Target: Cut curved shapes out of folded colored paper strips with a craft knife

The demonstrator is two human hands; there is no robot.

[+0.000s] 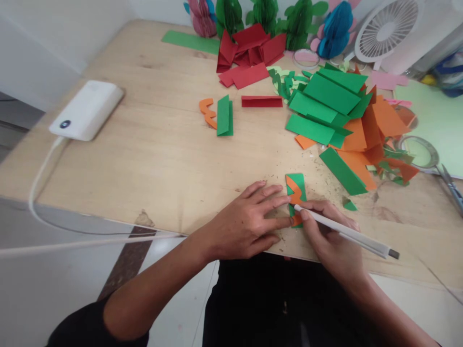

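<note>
My right hand (338, 238) grips a white pen (347, 232), its tip down at the edge of an orange paper cutout (294, 189). That wavy cutout lies on a folded green paper piece (300, 180) near the table's front edge. Fingers spread, my left hand (249, 221) rests flat on the table, with fingertips pressing on the cutout and the green piece. Part of the cutout is hidden under those fingers. Farther up the table are another orange cutout (207, 113), a folded green paper (224, 115) and a folded red strip (262, 101).
To the right sit piles of green paper (331, 94) and orange paper (385, 118), with tape rolls and scissors (450, 185) beyond. Red papers (249, 50), honeycomb paper figures (228, 17) and a white fan (387, 30) stand behind. A white power bank (87, 110) with its cable lies left.
</note>
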